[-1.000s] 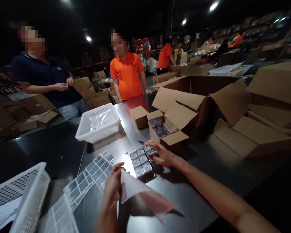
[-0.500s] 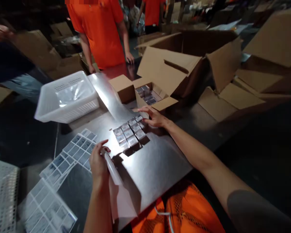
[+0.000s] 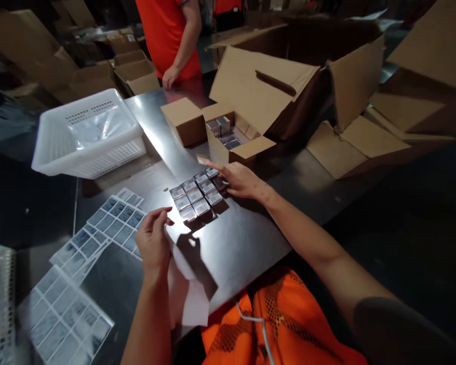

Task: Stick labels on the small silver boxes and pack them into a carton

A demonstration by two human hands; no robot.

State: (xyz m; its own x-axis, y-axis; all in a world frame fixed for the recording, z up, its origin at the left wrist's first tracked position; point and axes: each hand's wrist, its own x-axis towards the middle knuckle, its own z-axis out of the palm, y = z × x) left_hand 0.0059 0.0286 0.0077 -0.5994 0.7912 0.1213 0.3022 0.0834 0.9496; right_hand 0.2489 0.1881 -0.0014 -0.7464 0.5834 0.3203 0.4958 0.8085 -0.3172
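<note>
Small silvery boxes stand in a tight block on the metal table, with printed barcodes on top. My right hand lies at the block's far right corner, index finger stretched out and thumb low beside the end box. A small tan piece shows at that fingertip; what it is I cannot tell. My left hand is left of the block, fingers curled around the upper end of a white sheet of paper. The sheet slants down toward the table's near edge. Its gripped end is partly hidden by the hand.
Printed label sheets lie at the left. Behind them stands a white plastic basket holding clear plastic. An open carton with more small boxes stands behind the block, beside a large open carton. A person in orange stands across the table.
The view has shifted slightly. My left fingers have curled closer together, and the paper's rolled edge lies flatter. My right index finger stretches further along the block's far side. The person opposite has turned.
</note>
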